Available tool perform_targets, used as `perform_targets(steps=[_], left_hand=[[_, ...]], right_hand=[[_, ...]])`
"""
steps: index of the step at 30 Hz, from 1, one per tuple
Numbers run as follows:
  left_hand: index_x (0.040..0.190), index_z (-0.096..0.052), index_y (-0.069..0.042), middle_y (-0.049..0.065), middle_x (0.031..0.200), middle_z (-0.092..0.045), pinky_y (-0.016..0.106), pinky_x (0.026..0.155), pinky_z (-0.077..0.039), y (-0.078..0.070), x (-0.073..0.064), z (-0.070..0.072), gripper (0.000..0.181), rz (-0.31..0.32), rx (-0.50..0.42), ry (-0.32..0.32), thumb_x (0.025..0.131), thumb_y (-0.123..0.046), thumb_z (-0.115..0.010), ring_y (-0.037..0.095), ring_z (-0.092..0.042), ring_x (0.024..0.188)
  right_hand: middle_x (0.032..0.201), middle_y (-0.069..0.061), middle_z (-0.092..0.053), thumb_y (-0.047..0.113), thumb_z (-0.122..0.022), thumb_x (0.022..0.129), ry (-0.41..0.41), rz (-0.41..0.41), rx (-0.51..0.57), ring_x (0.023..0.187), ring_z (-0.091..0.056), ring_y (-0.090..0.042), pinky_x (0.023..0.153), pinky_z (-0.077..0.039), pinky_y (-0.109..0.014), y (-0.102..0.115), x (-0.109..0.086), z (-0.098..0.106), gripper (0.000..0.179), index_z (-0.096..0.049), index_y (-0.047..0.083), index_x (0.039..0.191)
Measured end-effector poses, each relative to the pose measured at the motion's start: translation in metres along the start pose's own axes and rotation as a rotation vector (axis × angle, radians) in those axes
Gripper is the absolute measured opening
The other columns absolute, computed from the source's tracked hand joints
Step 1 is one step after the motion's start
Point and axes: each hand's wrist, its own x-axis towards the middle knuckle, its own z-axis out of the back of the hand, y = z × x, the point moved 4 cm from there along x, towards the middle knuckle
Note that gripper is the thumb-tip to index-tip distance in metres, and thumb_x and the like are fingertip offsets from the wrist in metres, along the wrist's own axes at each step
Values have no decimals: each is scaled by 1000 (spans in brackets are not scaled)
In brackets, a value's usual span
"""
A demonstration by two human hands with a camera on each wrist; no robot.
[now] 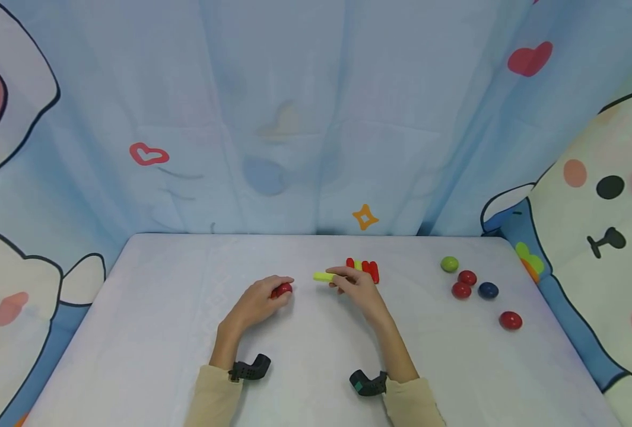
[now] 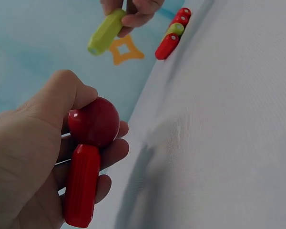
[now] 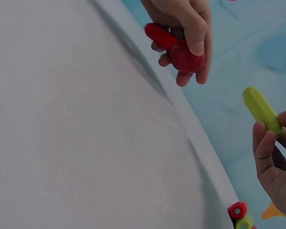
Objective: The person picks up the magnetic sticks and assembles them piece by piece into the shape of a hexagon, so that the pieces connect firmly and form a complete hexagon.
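Observation:
My left hand [image 1: 259, 298] grips a red maraca, with the thumb on its glossy round head [image 2: 94, 121] and the ridged red handle [image 2: 82, 186] lying along the curled fingers. Head and handle meet end to end; whether they are fixed together I cannot tell. To the right, my right hand [image 1: 359, 290] pinches a yellow-green ridged maraca handle [image 3: 261, 109] near one end, between thumb and fingers. Its free end points toward the left hand. Both hands are raised off the white tabletop, apart from each other.
Behind the right hand several loose handles lie in a row, red ones [image 1: 370, 270] and a yellow-green one [image 1: 358, 266]. At the table's right lie a green ball [image 1: 449, 264], a dark blue ball [image 1: 488, 290] and red balls [image 1: 510, 320]. A blue curtain [image 1: 294, 178] hangs behind.

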Motion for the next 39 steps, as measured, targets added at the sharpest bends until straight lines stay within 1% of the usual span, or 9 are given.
perform_targets(steps=[5, 11, 14, 19, 23, 27, 32, 36, 39], left_hand=[[132, -59, -10, 5, 122, -65, 36, 88, -50, 0, 0, 0, 38, -34, -34, 10, 97, -24, -58, 16, -57, 101], [135, -57, -12, 4, 116, -66, 33, 83, -49, -1, -1, 1, 40, -25, -33, 15, 97, -26, -58, 15, -55, 95], [135, -57, -12, 4, 118, -66, 34, 85, -49, -1, -1, 1, 41, -27, -34, 12, 97, -26, -58, 15, -56, 97], [135, -57, -12, 4, 122, -66, 37, 90, -50, -1, 0, 0, 41, -44, -37, 14, 97, -27, -58, 16, -58, 103], [134, -58, -12, 4, 119, -66, 33, 85, -50, -3, 1, 0, 41, -74, -30, 11, 97, -29, -58, 14, -57, 98], [133, -58, -11, 3, 113, -66, 26, 77, -46, -3, 1, 0, 40, -90, -18, 13, 97, -29, -58, 12, -54, 90], [132, -59, -12, 3, 114, -66, 26, 77, -47, -4, 1, 2, 39, -89, -3, 12, 96, -27, -59, 12, -54, 91], [130, -62, -15, 1, 112, -66, 27, 79, -47, -6, 0, 3, 35, -90, 7, -2, 95, -24, -59, 12, -55, 89], [127, -64, -19, -3, 107, -65, 26, 76, -44, -6, 0, 4, 33, -83, 14, -18, 95, -22, -56, 10, -52, 84]], right_hand=[[101, -11, -70, 19, -60, 95, 7, -13, -68, 85, -61, -21, 85, -51, -31, 0, -1, -12, 26, -69, 11, 118], [104, -9, -70, 20, -60, 95, 24, -13, -97, 87, -63, -22, 85, -53, -31, -1, -3, -20, 26, -69, 13, 118], [104, -9, -70, 19, -60, 95, 27, -5, -106, 85, -63, -21, 84, -53, -31, -2, -3, -22, 25, -69, 12, 118], [106, -8, -70, 19, -60, 95, 60, 7, -115, 84, -62, -18, 83, -53, -30, -1, -3, -27, 25, -70, 13, 116], [108, -8, -69, 18, -60, 94, 108, 31, -127, 84, -62, -17, 83, -54, -29, 0, -4, -32, 25, -69, 12, 117], [108, -7, -70, 17, -61, 94, 115, 29, -126, 84, -63, -16, 85, -55, -30, -1, -4, -35, 25, -69, 13, 117], [111, -7, -69, 18, -61, 94, 119, 32, -125, 86, -64, -16, 88, -55, -32, -2, -4, -36, 25, -69, 12, 118], [116, -8, -68, 20, -62, 94, 136, 30, -106, 92, -66, -18, 91, -55, -34, -3, -3, -36, 27, -67, 11, 120], [118, -10, -67, 22, -62, 95, 140, 25, -94, 96, -67, -20, 93, -54, -36, -4, -2, -36, 30, -65, 10, 122]])
